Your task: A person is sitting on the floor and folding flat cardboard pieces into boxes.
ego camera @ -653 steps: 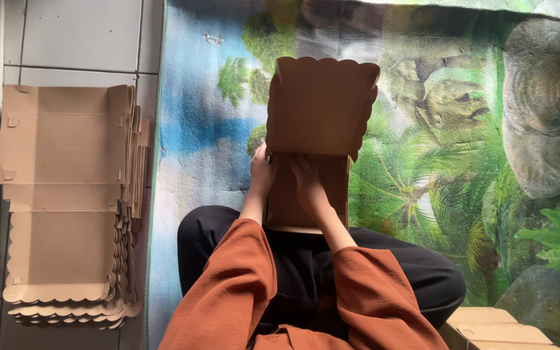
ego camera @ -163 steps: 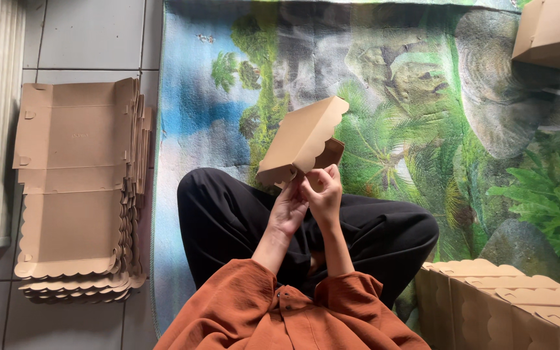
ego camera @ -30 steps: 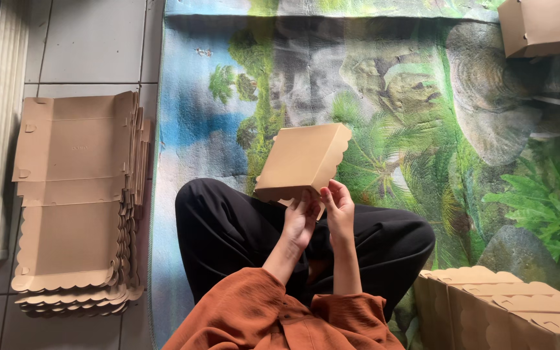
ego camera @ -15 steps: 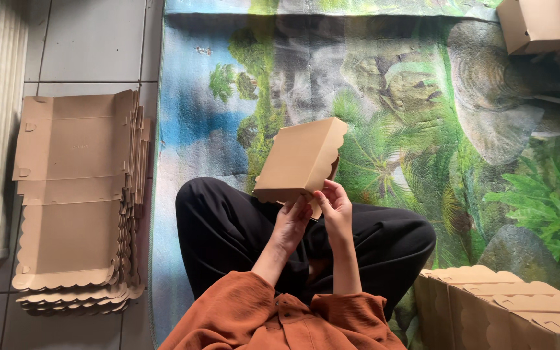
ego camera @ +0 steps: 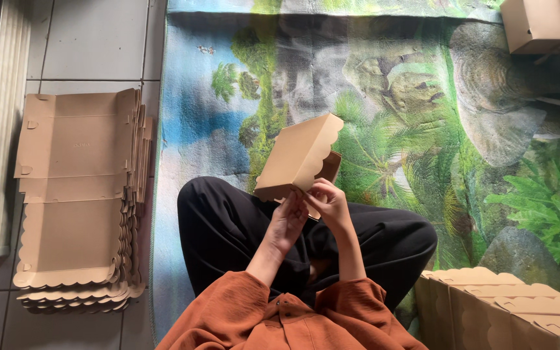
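Head view: both hands (ego camera: 309, 210) on tilted scallop-edged brown cardboard box (ego camera: 298, 157).

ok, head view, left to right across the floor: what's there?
Stack of flat cardboard blanks → folded box held in left hand → right hand → finished boxes at lower right → another box at top right.

Open mat (ego camera: 396, 97) ahead, flat cardboard stack (ego camera: 79, 194) left
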